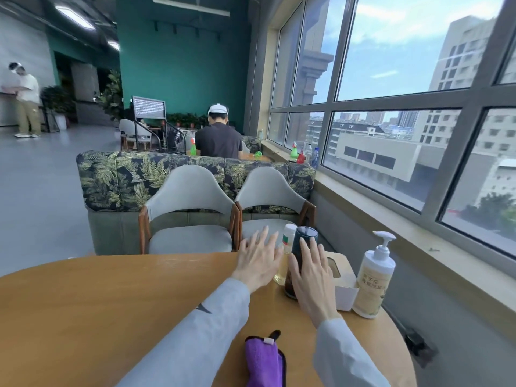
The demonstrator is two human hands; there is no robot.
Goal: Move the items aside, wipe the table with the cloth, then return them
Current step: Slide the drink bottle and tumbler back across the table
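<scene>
On the round wooden table (111,297) a white-capped bottle of yellowish liquid (287,236) and a dark blue-grey cup (305,238) stand side by side at the far right. My left hand (259,258) hovers open just left of the bottle, fingers spread. Just in front of the cup, partly covering it, my right hand (312,277) is also open. A white tissue box (344,283) and a white pump bottle (372,280) stand to their right. A folded purple cloth (264,361) lies near the front edge, between my sleeves.
Two grey chairs (192,208) face the table's far side, with a leaf-patterned sofa back (120,177) behind them. A window sill (391,219) runs along the right wall. A person sits beyond the sofa; two more stand at far left.
</scene>
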